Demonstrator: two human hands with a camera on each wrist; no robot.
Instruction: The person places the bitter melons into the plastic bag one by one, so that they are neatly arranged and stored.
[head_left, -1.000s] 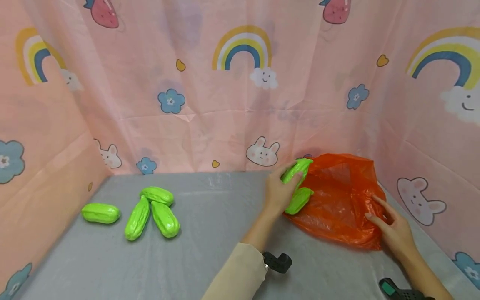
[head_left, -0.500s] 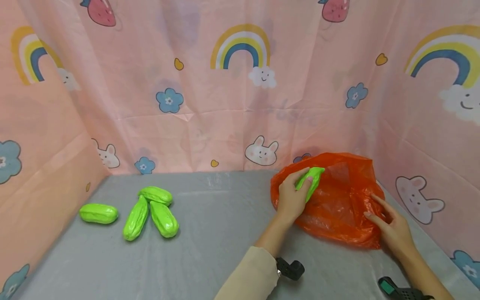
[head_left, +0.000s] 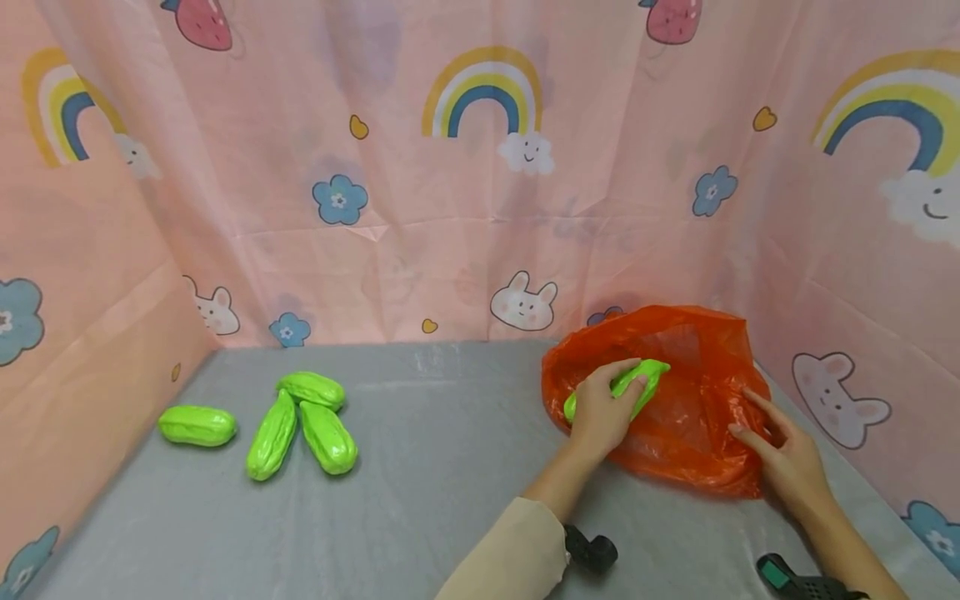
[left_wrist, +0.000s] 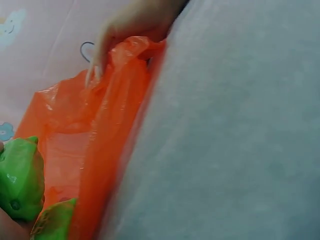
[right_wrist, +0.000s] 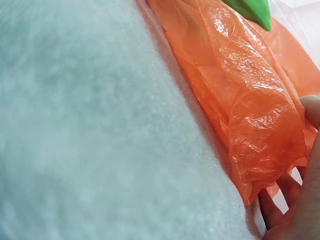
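Observation:
In the head view, my left hand [head_left: 603, 408] grips a bright green, ridged bitter melon [head_left: 640, 383] inside the mouth of an orange plastic bag [head_left: 693, 417]. Part of a second bitter melon [head_left: 570, 407] shows left of that hand, within the bag's opening. The left wrist view has the held bitter melon [left_wrist: 20, 177] at its left edge, another green one [left_wrist: 56, 220] below. My right hand [head_left: 791, 458] holds the bag's right side, thumb above and fingers beneath the plastic [right_wrist: 265, 135] in the right wrist view.
Several green bitter melons lie on the grey table cover [head_left: 420, 483] at left: one apart [head_left: 197, 426], the others in a cluster [head_left: 328, 439]. A pink printed curtain [head_left: 420, 250] walls the back and both sides.
My left hand has moved right and down with the bitter melon, from the bag's left edge into its mouth. The second melon has gone into the opening. The right hand stays.

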